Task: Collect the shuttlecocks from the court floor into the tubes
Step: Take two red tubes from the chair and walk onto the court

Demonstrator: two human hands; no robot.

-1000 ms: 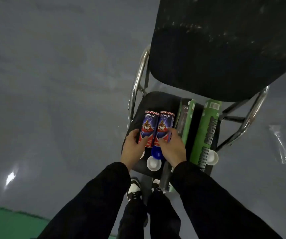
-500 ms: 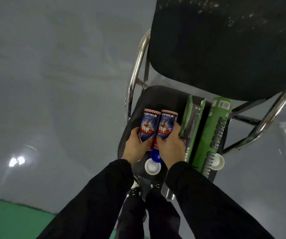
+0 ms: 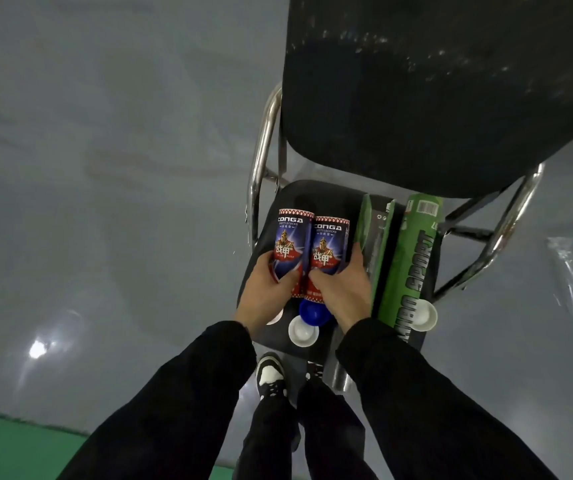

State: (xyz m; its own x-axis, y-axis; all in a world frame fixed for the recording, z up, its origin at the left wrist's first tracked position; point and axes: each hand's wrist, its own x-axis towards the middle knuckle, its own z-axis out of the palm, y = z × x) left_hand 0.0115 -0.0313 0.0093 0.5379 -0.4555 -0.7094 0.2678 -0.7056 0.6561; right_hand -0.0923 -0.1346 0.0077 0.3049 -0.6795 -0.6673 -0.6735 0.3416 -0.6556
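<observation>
Two blue-and-red CONGA shuttlecock tubes lie side by side on the black chair seat [image 3: 299, 192]. My left hand [image 3: 264, 292] is closed around the left CONGA tube [image 3: 290, 240]. My right hand [image 3: 344, 289] grips the right CONGA tube [image 3: 330, 245]. A blue cap [image 3: 312, 311] and a white cap [image 3: 303, 330] sit just below the tubes' near ends. To the right lie a green-and-black tube [image 3: 377, 237] and a green tube [image 3: 411, 261] with a white cap [image 3: 422, 317]. No shuttlecock shows.
The chair's black backrest [image 3: 434, 91] looms over the seat, held by chrome frame tubes [image 3: 262, 147]. A clear plastic wrapper [image 3: 572, 278] lies on the grey floor at right. Green court [image 3: 8, 445] begins at lower left. My shoes [image 3: 271, 374] stand before the chair.
Both hands have slid further along the two CONGA tubes and closed around them. The view has shifted closer to the chair.
</observation>
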